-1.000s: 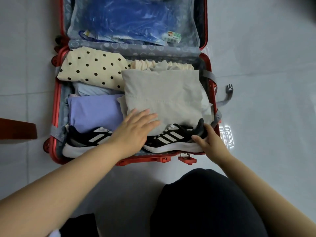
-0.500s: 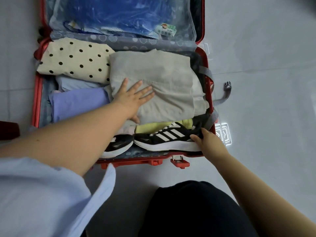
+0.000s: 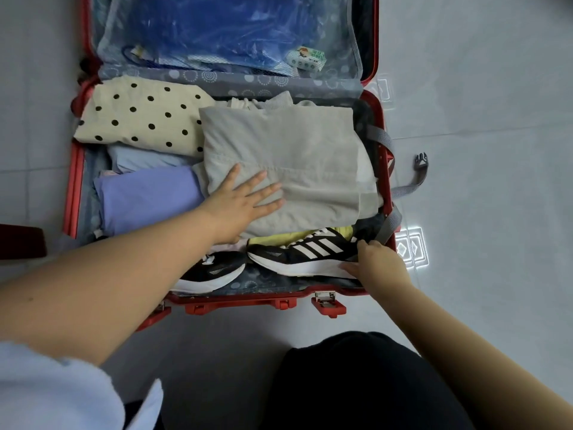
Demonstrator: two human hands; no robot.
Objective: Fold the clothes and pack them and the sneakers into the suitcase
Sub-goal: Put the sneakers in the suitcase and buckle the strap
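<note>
The red suitcase [image 3: 73,169] lies open on the floor, packed with folded clothes: a cream polka-dot garment [image 3: 139,116], a lilac one [image 3: 145,197], and a grey one [image 3: 288,156] on top at the right. My left hand [image 3: 240,203] lies flat, fingers spread, on the grey garment's near edge. Along the near wall lie two black sneakers with white soles. My right hand [image 3: 376,265] grips the heel of the right sneaker [image 3: 297,252]. The left sneaker [image 3: 210,273] is partly hidden under my left forearm. A yellow garment [image 3: 279,238] peeks out above the right sneaker.
The lid [image 3: 217,35] stands open at the far side, holding a blue plastic bag behind mesh. A grey strap with a buckle [image 3: 420,159] hangs over the right rim onto the pale tiled floor. A dark red object [image 3: 21,242] sits at the left edge.
My left hand has moved from the sneakers up onto the grey garment and pushed it back, baring the yellow garment. The right hand stays on the right sneaker's heel.
</note>
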